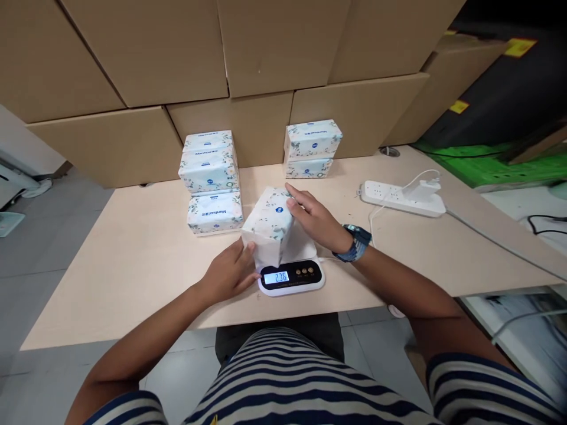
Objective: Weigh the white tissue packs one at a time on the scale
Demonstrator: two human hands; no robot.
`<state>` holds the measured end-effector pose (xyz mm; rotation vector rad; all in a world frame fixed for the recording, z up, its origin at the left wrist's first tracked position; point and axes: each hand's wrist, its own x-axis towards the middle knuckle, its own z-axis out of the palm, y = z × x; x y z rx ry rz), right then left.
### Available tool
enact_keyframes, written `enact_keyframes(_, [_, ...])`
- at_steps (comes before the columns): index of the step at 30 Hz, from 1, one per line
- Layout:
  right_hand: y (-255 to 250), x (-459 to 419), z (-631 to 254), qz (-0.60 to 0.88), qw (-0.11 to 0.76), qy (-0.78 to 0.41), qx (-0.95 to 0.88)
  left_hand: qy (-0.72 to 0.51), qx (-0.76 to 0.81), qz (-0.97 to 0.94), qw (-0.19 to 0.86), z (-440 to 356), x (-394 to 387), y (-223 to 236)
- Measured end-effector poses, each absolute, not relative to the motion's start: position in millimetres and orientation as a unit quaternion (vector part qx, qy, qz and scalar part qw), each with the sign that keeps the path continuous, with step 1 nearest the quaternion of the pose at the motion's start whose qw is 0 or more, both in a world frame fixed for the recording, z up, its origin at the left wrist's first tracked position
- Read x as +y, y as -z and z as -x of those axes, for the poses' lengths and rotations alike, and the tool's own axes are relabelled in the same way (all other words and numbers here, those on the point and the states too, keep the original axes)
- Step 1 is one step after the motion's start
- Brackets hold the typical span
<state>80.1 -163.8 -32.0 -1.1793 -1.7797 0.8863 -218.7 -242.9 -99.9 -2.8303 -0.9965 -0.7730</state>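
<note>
Between my two hands is a white pack of tissues [270,221] with a floral print and a small blue logo, tilted over a digital kitchen scale [316,283]. My left hand [231,268] grips the pack's near lower corner. At its far right side, the fingers and thumb of my right hand [316,218] press against it. The scale's lit display faces me and seems to read 236, perhaps with a point. Most of its weighing plate is hidden under the pack, and I cannot tell if the pack touches it.
Several similar tissue packs [215,212] are stacked at the left, others [313,141] at the back right. A white power strip [403,198] with a plugged-in charger and cables lies on the right of the table [146,283]. Cardboard boxes [283,41] wall off the back.
</note>
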Motion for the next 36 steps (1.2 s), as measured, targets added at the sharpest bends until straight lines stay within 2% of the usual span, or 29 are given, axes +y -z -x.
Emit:
enact_keyframes(3, [27.7,-188.2,-96.5,0.453,0.435,-0.319,-0.709,0.279,-0.354,0.891,-0.055,220.0,-246.7,90.9])
enact_keyframes(7, [46.8,-204.8,-111.6,0.396,0.463,-0.239,-0.756,0.322,-0.322,0.838,-0.301,210.1,-251.1,77.4])
enact_keyframes(9, [64.1,-203.8,-113.0,0.366,0.461,-0.222,-0.777,0.325,-0.302,0.82,-0.363,205.1,-252.0,74.6])
enact_keyframes(11, [81.5,-199.9,-111.7,0.37,0.462,-0.243,-0.769,0.325,-0.313,0.827,-0.335,204.7,-251.0,75.5])
enact_keyframes(16, [103.9,-195.5,-110.2,0.444,0.437,-0.307,-0.72,0.31,-0.35,0.87,-0.156,217.0,-245.6,85.0])
enact_keyframes(19, [101.6,-195.1,-115.0,0.457,0.426,-0.279,-0.729,0.283,-0.362,0.87,-0.179,218.7,-240.1,89.7])
enact_keyframes(23, [92.8,-195.4,-120.8,0.452,0.463,-0.226,-0.728,0.291,-0.386,0.843,-0.237,216.3,-231.3,95.1])
enact_keyframes(27, [87.7,-198.2,-119.4,0.456,0.464,-0.208,-0.73,0.285,-0.378,0.84,-0.265,219.5,-227.3,98.1])
enact_keyframes(36, [83.9,-199.3,-121.8,0.487,0.461,-0.202,-0.714,0.279,-0.363,0.857,-0.236,218.2,-228.8,95.6])
